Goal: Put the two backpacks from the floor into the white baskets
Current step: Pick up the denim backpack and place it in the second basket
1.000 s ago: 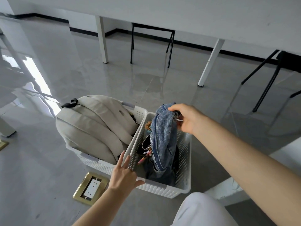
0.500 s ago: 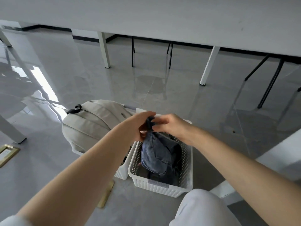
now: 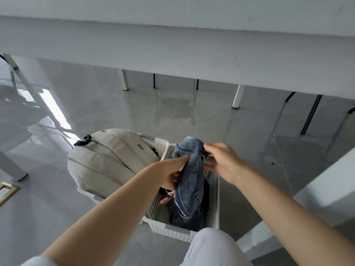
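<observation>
Polished grey tile floor (image 3: pixel 107 104), reflective, with a bright patch of window light at left. A long white table (image 3: pixel 172 41) spans the top of the view; white legs and thin black chair legs (image 3: pixel 311 114) stand under it. A brass-framed floor socket (image 3: pixel 5 191) sits at the left edge.

Two white perforated baskets stand side by side on the floor, touching or nearly so. The left basket (image 3: pixel 160 144) holds a beige backpack (image 3: pixel 107 160), which bulges well above the rim and overhangs the left side; its black top handle (image 3: pixel 83 140) points away from the viewer. Most of this basket is hidden by the pack and the left forearm.

The right basket (image 3: pixel 173 230) holds a blue denim backpack (image 3: pixel 190 181). Its lower part sits down inside the basket; its upper part stands above the rim, upright and slightly folded. A small pink-and-white item (image 3: pixel 166 199), too small to identify, hangs at its left side.

The left hand (image 3: pixel 167 174) is closed on the left edge of the denim backpack at mid-height, fingers curled into the fabric. The right hand (image 3: pixel 221 162) pinches the top of the same pack from the right, thumb and fingers closed on the denim near the basket's far rim.

A knee in pale trousers (image 3: pixel 211 248) shows at the bottom, just in front of the right basket.
</observation>
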Action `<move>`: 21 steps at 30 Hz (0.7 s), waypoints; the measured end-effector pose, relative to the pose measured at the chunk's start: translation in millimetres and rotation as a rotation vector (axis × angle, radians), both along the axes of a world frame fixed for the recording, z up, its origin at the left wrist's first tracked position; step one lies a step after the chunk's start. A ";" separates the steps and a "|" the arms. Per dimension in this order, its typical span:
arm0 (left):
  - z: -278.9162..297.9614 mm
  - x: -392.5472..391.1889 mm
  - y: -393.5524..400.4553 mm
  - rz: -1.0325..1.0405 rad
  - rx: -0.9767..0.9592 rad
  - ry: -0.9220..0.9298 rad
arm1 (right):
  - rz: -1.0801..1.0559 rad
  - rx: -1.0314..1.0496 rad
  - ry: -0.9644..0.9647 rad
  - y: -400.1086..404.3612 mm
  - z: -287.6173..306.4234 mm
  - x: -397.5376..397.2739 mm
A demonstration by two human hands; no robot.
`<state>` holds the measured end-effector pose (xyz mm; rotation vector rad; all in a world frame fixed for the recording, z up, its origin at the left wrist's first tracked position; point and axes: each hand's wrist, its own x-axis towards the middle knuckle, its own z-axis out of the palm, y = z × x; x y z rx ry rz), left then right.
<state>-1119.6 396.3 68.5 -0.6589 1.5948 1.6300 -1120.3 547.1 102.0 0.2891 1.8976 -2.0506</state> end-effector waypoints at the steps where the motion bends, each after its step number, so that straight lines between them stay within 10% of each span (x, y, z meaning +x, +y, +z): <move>1: -2.2 0.0 4.2 -0.003 0.056 -0.032 | 0.014 0.023 -0.001 1.2 1.1 -0.3; 7: -3.6 -0.2 24.0 0.087 0.106 0.010 | -0.008 0.087 -0.033 8.8 2.8 1.1; 13: 29.9 -25.4 -11.5 0.638 -0.378 0.585 | -0.350 -0.176 -0.028 22.2 6.0 -3.0; 21: -10.5 37.4 4.4 0.035 -0.552 0.924 | 0.076 -0.054 -0.612 -12.9 -34.9 -16.6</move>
